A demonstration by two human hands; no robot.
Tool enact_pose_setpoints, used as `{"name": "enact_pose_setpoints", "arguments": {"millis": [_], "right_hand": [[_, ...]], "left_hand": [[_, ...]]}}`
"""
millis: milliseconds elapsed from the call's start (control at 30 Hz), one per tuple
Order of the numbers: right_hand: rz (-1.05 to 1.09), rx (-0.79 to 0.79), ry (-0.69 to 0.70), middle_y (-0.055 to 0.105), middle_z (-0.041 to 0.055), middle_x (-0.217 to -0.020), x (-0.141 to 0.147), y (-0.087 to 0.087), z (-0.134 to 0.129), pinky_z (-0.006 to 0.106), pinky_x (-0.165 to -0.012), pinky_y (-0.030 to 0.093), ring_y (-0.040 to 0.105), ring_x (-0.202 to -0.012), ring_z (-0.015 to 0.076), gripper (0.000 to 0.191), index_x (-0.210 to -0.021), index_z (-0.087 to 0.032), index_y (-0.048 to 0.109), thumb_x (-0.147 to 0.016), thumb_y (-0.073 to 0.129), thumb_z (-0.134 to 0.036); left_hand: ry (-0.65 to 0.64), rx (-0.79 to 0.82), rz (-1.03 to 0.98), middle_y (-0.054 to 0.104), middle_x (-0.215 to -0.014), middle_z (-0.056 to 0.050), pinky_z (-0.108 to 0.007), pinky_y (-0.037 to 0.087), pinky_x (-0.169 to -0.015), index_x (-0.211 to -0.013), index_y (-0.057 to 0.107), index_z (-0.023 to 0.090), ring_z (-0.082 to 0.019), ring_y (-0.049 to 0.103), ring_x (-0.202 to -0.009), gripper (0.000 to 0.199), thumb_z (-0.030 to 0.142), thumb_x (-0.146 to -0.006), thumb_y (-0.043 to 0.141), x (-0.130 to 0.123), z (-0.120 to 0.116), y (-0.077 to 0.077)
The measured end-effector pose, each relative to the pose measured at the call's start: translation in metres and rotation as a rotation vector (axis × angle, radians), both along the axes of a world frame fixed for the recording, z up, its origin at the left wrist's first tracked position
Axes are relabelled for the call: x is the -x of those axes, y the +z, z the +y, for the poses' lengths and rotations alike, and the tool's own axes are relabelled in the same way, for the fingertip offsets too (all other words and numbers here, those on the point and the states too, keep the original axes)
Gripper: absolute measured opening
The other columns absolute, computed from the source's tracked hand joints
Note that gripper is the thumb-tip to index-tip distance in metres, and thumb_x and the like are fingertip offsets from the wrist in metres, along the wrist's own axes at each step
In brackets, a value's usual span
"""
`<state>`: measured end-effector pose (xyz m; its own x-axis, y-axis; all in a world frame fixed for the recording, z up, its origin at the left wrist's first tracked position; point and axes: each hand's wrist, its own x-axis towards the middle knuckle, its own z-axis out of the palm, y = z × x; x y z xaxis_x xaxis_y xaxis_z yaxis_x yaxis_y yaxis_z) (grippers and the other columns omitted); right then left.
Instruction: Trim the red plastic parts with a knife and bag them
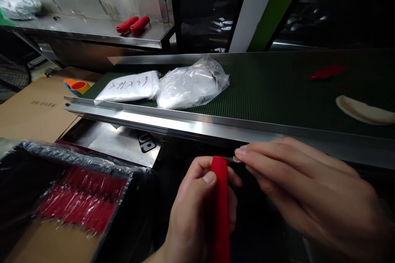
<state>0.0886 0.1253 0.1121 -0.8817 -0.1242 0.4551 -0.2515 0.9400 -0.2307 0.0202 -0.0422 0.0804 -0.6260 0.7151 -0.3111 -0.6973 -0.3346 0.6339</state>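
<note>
My left hand point(193, 207) is closed around a long, narrow red piece point(220, 205) with flat sides, which stands nearly upright. The thumb presses on its near face, close to the top end. At that end my right hand point(308, 185) pinches a small, thin shiny bit point(236, 159) between thumb and fingertips. A thin dark part runs from it to the red piece; I cannot make out whether the two are joined. The lower end of the red piece runs out of the picture.
A green conveyor belt point(256, 98) with a metal rail carries two white plastic-wrapped packs point(193, 84), a red item point(327, 72) and a beige curved piece point(365, 111). At lower left, a lined box point(123, 209) holds several bagged red pieces point(80, 197). Two red pieces point(132, 25) lie on the metal shelf.
</note>
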Motion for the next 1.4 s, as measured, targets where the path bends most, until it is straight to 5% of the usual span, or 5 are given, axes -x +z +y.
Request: {"name": "enact_pose_setpoints", "arguments": {"millis": [467, 700, 967, 1400], "right_hand": [[-0.026, -0.003, 0.057, 0.067, 0.0041, -0.112, -0.008, -0.005, -0.005, 0.031, -0.084, 0.046, 0.059, -0.098, 0.0166, 0.033, -0.122, -0.015, 0.062, -0.093, 0.050, -0.008], [0.017, 0.027, 0.106, 0.067, 0.0057, -0.109, -0.012, -0.007, -0.016, 0.032, -0.080, 0.046, 0.059, -0.094, 0.0175, 0.035, -0.117, -0.012, 0.066, -0.087, 0.051, -0.002], [-0.022, 0.016, 0.143, 0.066, 0.0051, -0.114, -0.030, -0.017, -0.025, 0.034, -0.073, 0.043, 0.056, -0.093, 0.0198, 0.036, -0.121, -0.014, 0.064, -0.088, 0.053, -0.005], [-0.001, 0.079, 0.100, 0.067, 0.0046, -0.114, -0.040, -0.016, -0.028, 0.033, -0.075, 0.045, 0.059, -0.097, 0.0189, 0.032, -0.121, -0.017, 0.064, -0.094, 0.048, -0.008]], "left_hand": [[-0.032, 0.143, -0.017, 0.050, -0.058, 0.000, -0.019, 0.034, -0.044, -0.093, 0.058, 0.017, -0.011, 0.043, -0.048, 0.025, 0.038, -0.093, 0.043, 0.001, -0.002, 0.006], [-0.006, 0.155, -0.055, 0.059, -0.088, -0.002, -0.017, 0.037, -0.046, -0.095, 0.057, 0.019, -0.008, 0.046, -0.055, 0.019, 0.036, -0.091, 0.048, 0.010, -0.001, 0.011], [0.079, 0.060, 0.051, 0.061, -0.092, -0.006, -0.019, 0.037, -0.047, -0.091, 0.052, 0.016, -0.008, 0.046, -0.056, 0.015, 0.026, -0.092, 0.041, 0.018, 0.008, 0.013], [0.064, 0.080, 0.027, 0.057, -0.080, -0.002, -0.018, 0.036, -0.043, -0.089, 0.058, 0.017, -0.008, 0.043, -0.052, 0.027, 0.037, -0.095, 0.040, 0.030, 0.008, 0.010]]}}
